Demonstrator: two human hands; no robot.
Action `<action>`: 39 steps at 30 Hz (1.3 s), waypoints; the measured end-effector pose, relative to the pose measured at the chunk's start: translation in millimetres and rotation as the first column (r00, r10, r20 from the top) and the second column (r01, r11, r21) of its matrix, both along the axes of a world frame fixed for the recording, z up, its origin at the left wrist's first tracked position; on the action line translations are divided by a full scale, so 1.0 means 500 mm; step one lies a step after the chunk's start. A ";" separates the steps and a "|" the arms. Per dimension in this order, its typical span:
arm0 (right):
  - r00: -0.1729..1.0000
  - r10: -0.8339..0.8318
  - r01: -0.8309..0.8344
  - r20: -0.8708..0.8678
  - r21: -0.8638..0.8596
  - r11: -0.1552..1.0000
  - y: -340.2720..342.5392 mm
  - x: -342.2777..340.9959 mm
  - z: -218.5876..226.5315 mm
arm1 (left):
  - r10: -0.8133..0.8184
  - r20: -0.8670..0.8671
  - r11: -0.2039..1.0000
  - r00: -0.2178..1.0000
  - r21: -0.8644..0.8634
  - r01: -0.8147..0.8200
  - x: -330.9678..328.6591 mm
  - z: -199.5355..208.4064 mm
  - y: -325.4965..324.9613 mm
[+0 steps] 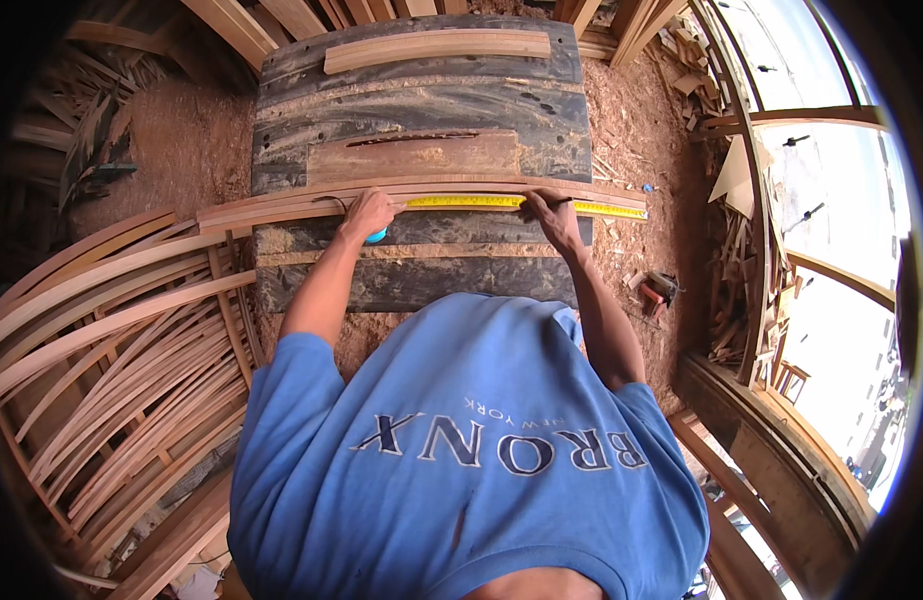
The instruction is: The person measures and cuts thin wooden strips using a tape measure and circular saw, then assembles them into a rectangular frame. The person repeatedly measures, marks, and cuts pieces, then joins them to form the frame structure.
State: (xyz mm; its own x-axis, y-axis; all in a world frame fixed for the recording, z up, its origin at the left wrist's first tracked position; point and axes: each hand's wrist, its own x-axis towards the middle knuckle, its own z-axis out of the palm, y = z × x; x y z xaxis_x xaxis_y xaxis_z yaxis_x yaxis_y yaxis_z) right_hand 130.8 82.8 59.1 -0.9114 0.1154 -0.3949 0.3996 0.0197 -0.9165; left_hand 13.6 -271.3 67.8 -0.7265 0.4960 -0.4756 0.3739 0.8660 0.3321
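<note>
Several long wooden strips [282, 207] lie side by side across the workbench [412, 284]. A yellow tape measure blade [462, 202] is stretched along their near edge, its end past the bench's right side. My left hand [370, 214] is closed around the tape measure, whose blue case [377, 236] shows below the fingers. My right hand [554, 220] rests on the strips and blade, fingers closed on a thin dark pencil-like stick [565, 201]. Its fingers partly cover the blade.
A flat board with a slit [412, 158] and a wooden plank [437, 47] lie farther back on the bench. Curved wooden strips [132, 370] are stacked at left. A reddish power tool [658, 290] sits on the sawdust-covered floor at right, near wood scraps [734, 250].
</note>
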 end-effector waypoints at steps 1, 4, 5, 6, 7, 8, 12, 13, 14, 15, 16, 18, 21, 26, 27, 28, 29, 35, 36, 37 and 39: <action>0.998 0.015 -0.015 -0.055 -0.001 1.000 -0.006 -0.019 0.005 | 0.067 0.043 0.997 0.997 0.027 -0.068 0.000 0.003 -0.001; 0.998 -0.023 0.018 -0.060 -0.080 0.997 -0.023 -0.057 -0.004 | 0.172 0.070 0.983 0.983 0.055 -0.176 -0.002 0.000 0.000; 0.995 -0.028 0.019 -0.092 -0.096 0.995 -0.027 -0.064 -0.011 | 0.177 0.076 0.983 0.981 0.041 -0.180 -0.005 -0.005 0.001; 0.991 -0.037 0.023 -0.125 -0.117 0.993 -0.035 -0.068 -0.020 | 0.177 0.084 0.984 0.981 0.017 -0.179 -0.005 -0.009 0.000; 0.985 -0.047 0.024 -0.168 -0.137 0.990 -0.038 -0.080 -0.031 | 0.175 0.040 0.984 0.984 0.026 -0.176 -0.013 -0.015 0.003; 0.984 -0.064 0.040 -0.168 -0.144 0.989 -0.042 -0.078 -0.038 | 0.166 0.014 0.986 0.986 0.017 -0.166 -0.010 -0.019 0.002; 0.976 -0.187 0.173 -0.111 -0.119 0.978 -0.029 -0.066 -0.054 | 0.147 -0.010 0.989 0.989 -0.016 -0.147 -0.009 -0.022 0.000; 0.963 -0.250 0.240 -0.098 -0.102 0.965 -0.020 -0.057 -0.055 | 0.141 -0.007 0.990 0.990 -0.004 -0.141 -0.009 -0.019 0.001; 0.945 -0.319 0.314 -0.073 -0.079 0.946 -0.008 -0.049 -0.055 | 0.132 0.000 0.991 0.991 -0.004 -0.132 -0.008 -0.014 0.001; 0.922 -0.382 0.378 -0.061 -0.064 0.924 0.004 -0.042 -0.056 | 0.114 -0.003 0.993 0.993 0.003 -0.114 -0.007 -0.009 0.002; 0.900 -0.431 0.425 -0.062 -0.089 0.901 0.015 -0.038 -0.057 | 0.077 0.008 0.997 0.997 0.007 -0.077 -0.008 -0.003 0.004; 0.892 -0.450 0.449 -0.039 -0.039 0.893 0.034 -0.031 -0.062 | -0.042 0.015 0.999 0.999 0.002 0.042 -0.010 0.009 0.007; 0.899 -0.434 0.430 -0.061 -0.072 0.900 0.037 -0.030 -0.073 | -0.009 0.023 1.000 1.000 -0.024 0.009 -0.012 0.017 0.012; 0.945 -0.327 0.323 0.023 -0.243 0.915 0.004 -0.036 -0.084 | 0.065 0.049 0.998 0.997 -0.012 -0.065 -0.011 0.004 0.007; 0.967 -0.248 0.253 0.052 -0.275 0.928 -0.003 -0.036 -0.086 | 0.049 0.032 0.999 0.998 0.012 -0.050 -0.010 0.001 0.005; 0.982 -0.171 0.185 0.075 -0.262 0.947 -0.012 -0.036 -0.088 | -0.036 -0.027 0.998 0.999 -0.042 0.035 -0.009 -0.002 0.003; 0.992 -0.096 0.114 0.085 -0.252 0.961 -0.018 -0.035 -0.092 | -0.151 -0.107 0.986 0.983 -0.087 0.142 -0.008 -0.004 0.002; 0.986 -0.148 0.156 0.078 -0.101 0.983 -0.027 -0.022 -0.113 | 0.034 -0.013 0.993 0.999 -0.111 -0.035 -0.011 -0.002 0.012; 0.988 -0.143 0.148 0.055 -0.117 0.982 -0.026 -0.020 -0.113 | 0.095 -0.007 0.989 0.995 -0.109 -0.096 -0.013 0.002 0.015; 0.989 -0.143 0.147 0.046 -0.114 0.983 -0.026 -0.021 -0.113 | 0.123 0.036 0.989 0.992 -0.091 -0.120 -0.013 0.005 0.017; 0.989 -0.147 0.149 0.030 -0.102 0.984 -0.026 -0.022 -0.110 | 0.175 0.086 0.983 0.981 -0.077 -0.169 -0.013 0.011 0.018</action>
State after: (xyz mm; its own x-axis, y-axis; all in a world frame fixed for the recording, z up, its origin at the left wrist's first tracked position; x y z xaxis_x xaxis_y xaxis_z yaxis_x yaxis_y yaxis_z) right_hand 119.9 70.0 4.1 -0.8783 0.2055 -0.4316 0.4111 -0.1359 -0.9014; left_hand 7.0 -262.3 73.4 -0.7499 0.3314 -0.5725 0.1882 0.9366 0.2956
